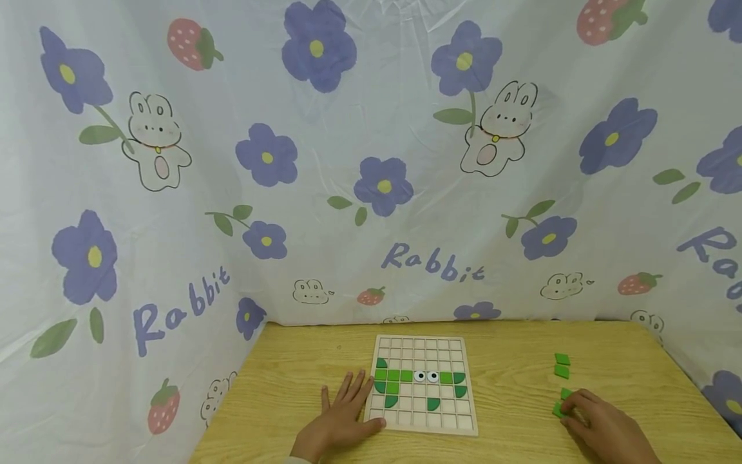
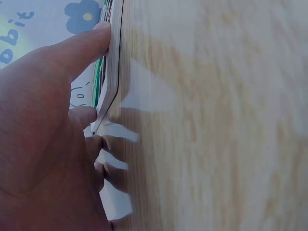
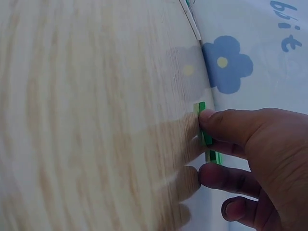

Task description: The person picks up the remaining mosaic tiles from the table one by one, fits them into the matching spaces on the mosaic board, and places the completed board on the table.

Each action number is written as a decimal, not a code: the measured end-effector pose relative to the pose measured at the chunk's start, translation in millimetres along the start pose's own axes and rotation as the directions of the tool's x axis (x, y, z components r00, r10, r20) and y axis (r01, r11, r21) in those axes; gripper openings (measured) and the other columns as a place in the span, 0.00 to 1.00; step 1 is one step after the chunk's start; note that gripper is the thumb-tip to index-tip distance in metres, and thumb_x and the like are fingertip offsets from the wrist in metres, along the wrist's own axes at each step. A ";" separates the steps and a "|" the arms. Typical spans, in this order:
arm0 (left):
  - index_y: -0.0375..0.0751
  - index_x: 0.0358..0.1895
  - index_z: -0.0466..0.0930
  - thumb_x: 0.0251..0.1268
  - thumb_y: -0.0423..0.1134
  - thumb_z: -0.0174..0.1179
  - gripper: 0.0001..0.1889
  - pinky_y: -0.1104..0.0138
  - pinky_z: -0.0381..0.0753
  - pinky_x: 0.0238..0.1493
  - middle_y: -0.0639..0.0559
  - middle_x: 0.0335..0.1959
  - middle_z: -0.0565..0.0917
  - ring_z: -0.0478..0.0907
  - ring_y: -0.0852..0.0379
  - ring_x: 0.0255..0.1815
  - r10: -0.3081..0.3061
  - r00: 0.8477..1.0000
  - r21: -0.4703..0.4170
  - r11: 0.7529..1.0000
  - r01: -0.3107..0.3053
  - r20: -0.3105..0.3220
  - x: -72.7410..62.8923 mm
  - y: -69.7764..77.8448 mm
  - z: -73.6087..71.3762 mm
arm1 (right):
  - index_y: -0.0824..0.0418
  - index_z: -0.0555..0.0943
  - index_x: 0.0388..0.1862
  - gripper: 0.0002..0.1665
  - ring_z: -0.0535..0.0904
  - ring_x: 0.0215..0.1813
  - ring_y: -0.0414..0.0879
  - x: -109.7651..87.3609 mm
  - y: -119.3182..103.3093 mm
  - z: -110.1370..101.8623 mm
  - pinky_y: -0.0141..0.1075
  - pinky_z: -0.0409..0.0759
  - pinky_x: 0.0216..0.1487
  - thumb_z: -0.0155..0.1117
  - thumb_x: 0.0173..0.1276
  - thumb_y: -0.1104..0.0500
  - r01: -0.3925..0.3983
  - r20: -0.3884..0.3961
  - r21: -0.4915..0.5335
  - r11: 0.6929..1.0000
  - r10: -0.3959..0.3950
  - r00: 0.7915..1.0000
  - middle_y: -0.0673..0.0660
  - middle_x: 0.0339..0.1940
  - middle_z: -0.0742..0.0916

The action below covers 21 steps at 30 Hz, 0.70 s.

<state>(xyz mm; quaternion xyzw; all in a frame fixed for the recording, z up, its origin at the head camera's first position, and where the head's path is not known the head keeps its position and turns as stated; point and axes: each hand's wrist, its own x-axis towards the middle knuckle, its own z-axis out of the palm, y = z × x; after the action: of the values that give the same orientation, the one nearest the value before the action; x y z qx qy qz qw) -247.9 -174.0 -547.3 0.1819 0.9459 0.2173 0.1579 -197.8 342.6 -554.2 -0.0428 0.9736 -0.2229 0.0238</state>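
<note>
Tiles (image 1: 561, 371) beyond right grip (image 1: 603, 422) pinched round green piece (image 1: 558, 409), splayed left grip (image 1: 341, 415) against board (image 1: 420, 422), flowered cloth (image 1: 324, 129) behind.

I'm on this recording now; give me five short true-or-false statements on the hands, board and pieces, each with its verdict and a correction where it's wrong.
1. The left hand touches the board. True.
2. The right hand has its fingers at a green piece to the right of the board. True.
3. Every cell of the board is filled. False: most cells are bare.
4. Two eye pieces sit side by side on the board. True.
5. All the green pieces on the board are square. False: some are square, but the darker green pieces have a rounded edge.
</note>
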 end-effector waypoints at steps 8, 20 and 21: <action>0.50 0.89 0.50 0.73 0.72 0.56 0.50 0.20 0.25 0.75 0.46 0.91 0.47 0.38 0.35 0.91 -0.006 1.000 -0.004 1.000 0.006 0.006 -0.3 0.3 -1.1 | 0.48 0.89 0.44 0.11 0.89 0.44 0.49 -0.4 0.4 4.2 0.49 0.88 0.41 0.80 0.64 0.55 0.011 -0.038 -0.009 1.000 -0.011 0.999 0.50 0.50 0.89; 0.49 0.89 0.50 0.73 0.71 0.56 0.50 0.21 0.26 0.75 0.45 0.91 0.47 0.38 0.35 0.91 -0.001 1.000 -0.013 1.000 0.001 -0.001 -2.6 2.6 -1.6 | 0.48 0.90 0.40 0.08 0.90 0.45 0.52 -0.4 -0.3 3.8 0.48 0.89 0.42 0.81 0.63 0.57 0.019 -0.062 0.016 1.000 -0.018 0.998 0.50 0.49 0.89; 0.49 0.89 0.50 0.74 0.71 0.56 0.50 0.20 0.26 0.75 0.45 0.91 0.47 0.38 0.35 0.91 -0.001 1.000 -0.011 1.000 0.001 -0.001 -2.6 2.8 -1.5 | 0.48 0.90 0.40 0.08 0.90 0.46 0.52 -0.5 -0.3 3.9 0.49 0.89 0.42 0.81 0.63 0.56 0.017 -0.062 0.019 1.000 -0.016 0.998 0.50 0.49 0.89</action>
<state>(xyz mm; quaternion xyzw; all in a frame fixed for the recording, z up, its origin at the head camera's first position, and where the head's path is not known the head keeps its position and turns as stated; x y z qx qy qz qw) -245.4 -173.3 -544.2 0.1805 0.9448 0.2226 0.1586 -197.0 340.7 -557.6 -0.0438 0.9713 -0.2336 -0.0078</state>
